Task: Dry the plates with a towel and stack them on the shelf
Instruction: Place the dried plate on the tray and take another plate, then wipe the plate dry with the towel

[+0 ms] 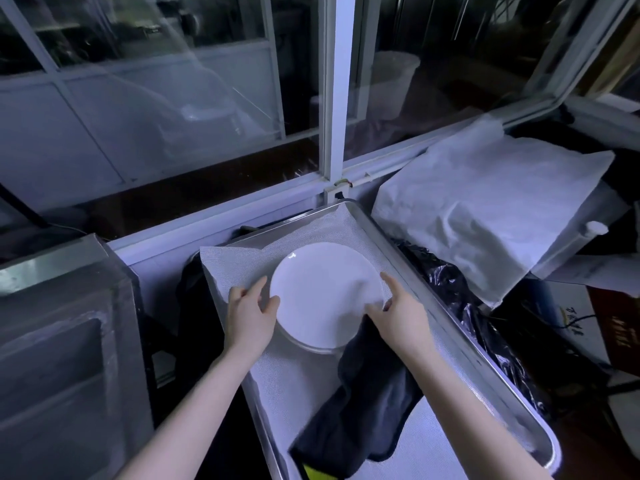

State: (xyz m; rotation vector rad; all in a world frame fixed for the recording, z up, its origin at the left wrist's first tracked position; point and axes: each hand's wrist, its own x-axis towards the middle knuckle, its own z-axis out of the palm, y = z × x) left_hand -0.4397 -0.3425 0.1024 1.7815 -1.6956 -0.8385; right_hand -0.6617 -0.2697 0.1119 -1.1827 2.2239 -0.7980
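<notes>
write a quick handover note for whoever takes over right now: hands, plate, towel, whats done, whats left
Left hand: grips the left rim of the round white plate, thumb on top.
Right hand: grips the plate's right rim. The dark cloth towel hangs from under it onto the metal tray, which is lined with white mesh.
A second rim shows just under the plate, probably another plate.
Done: cannot tell whether this plate is dry.
Left: finish wiping and stack it. No shelf is clearly in view.
</notes>
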